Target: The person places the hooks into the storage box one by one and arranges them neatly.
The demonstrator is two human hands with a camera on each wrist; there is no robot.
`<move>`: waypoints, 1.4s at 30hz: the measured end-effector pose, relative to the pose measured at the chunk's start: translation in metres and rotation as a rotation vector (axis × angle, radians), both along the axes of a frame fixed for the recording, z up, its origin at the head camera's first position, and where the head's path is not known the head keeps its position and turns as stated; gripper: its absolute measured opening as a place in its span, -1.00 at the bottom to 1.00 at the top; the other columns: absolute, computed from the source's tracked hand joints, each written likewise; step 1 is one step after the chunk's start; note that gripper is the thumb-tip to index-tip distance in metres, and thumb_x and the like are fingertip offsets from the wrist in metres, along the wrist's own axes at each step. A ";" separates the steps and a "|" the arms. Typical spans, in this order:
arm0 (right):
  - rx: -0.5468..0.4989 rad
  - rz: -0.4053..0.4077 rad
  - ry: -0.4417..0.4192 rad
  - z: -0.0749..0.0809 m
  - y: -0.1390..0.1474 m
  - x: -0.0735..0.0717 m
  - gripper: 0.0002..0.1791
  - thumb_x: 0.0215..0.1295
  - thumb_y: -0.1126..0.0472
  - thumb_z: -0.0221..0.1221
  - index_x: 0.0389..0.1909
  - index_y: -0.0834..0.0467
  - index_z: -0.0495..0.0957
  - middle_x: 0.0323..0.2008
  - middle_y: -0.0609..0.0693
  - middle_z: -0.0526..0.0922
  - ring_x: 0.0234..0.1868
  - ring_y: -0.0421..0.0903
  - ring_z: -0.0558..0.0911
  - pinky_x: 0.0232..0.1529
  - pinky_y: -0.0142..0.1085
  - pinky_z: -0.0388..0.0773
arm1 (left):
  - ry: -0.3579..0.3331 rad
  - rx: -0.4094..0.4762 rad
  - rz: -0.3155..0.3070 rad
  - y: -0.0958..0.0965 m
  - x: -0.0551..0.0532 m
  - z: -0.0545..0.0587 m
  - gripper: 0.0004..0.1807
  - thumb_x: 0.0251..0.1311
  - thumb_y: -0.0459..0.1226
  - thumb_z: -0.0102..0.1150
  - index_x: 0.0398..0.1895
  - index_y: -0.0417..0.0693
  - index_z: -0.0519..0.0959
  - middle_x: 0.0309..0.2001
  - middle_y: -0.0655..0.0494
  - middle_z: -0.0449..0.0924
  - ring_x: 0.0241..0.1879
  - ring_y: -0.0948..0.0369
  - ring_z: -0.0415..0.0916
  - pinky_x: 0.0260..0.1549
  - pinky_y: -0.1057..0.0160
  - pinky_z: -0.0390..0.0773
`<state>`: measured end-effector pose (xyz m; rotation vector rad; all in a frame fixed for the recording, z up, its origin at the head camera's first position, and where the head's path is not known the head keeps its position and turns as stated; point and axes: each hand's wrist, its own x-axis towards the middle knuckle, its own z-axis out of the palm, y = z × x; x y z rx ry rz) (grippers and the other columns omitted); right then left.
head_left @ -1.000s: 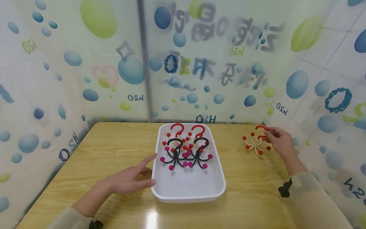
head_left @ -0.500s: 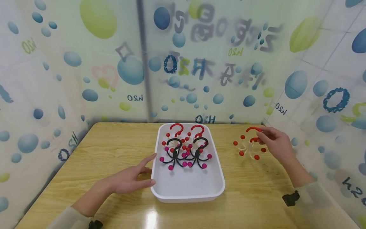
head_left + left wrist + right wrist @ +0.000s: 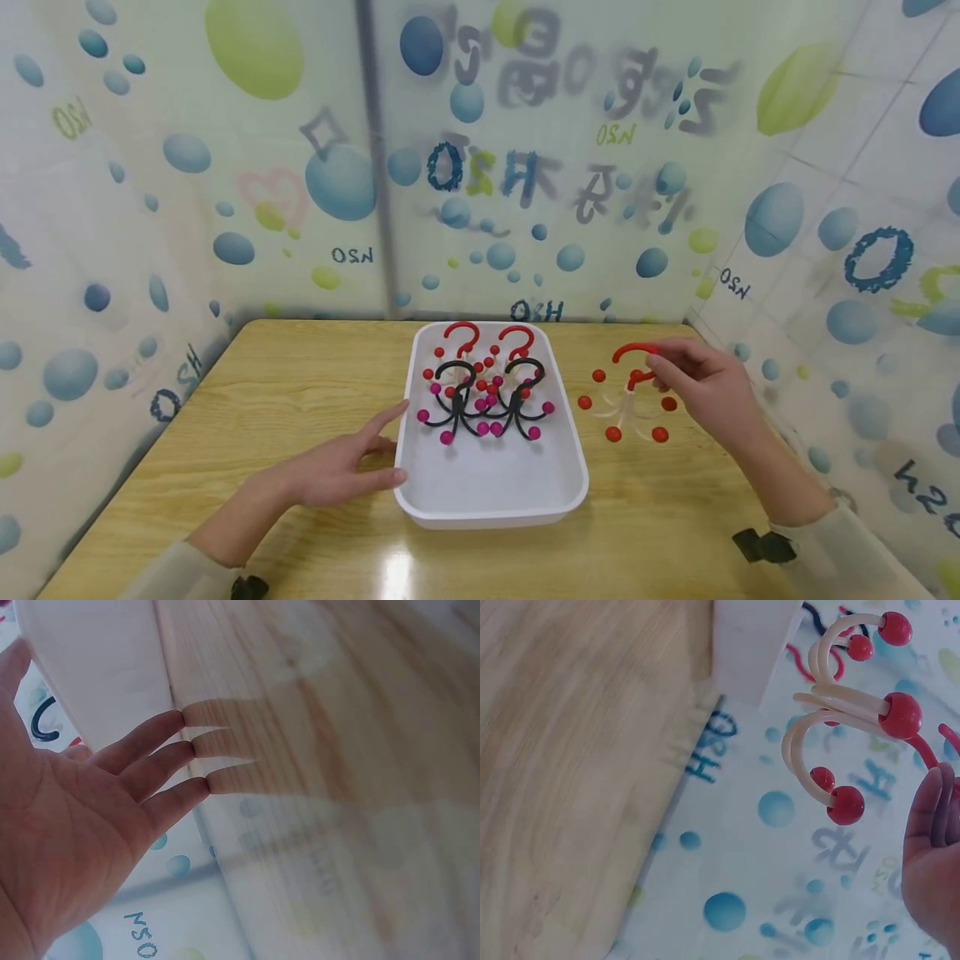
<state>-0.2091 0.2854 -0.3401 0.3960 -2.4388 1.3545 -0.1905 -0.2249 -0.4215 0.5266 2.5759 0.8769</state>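
My right hand (image 3: 708, 387) pinches the red hook handle of a cream scalp massager (image 3: 636, 348) to the right of the tray. Its curved cream legs end in red balls and hang above the table, as the right wrist view (image 3: 847, 701) also shows. My left hand (image 3: 330, 475) touches the left wall of a white tray (image 3: 491, 496) with thumb and index finger spread; in the left wrist view its other fingers (image 3: 161, 761) are extended. In the tray stand two black massagers with magenta balls (image 3: 516, 408). Two red-handled massagers (image 3: 465, 335) stand behind them, partly hidden.
The tray sits mid-way across a light wooden table (image 3: 300, 375). Curtain-like walls (image 3: 450, 233) printed with blue and green drops enclose the table's back and both sides. Bare white tray floor shows in front of the black massagers.
My right hand has carried the red-handled massager leftward and a little nearer, towards the tray. My left hand stays against the tray's side.
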 end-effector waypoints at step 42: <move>0.082 0.364 -0.234 -0.028 -0.128 0.001 -0.74 0.53 0.11 0.39 0.15 0.02 0.76 -0.06 -0.01 0.84 -0.21 -0.11 0.80 -0.06 -0.05 0.86 | -0.006 0.007 -0.002 -0.001 0.000 0.000 0.05 0.51 0.26 0.22 0.84 0.40 -0.17 0.47 -0.06 0.61 0.52 -0.22 0.48 0.50 -0.48 0.36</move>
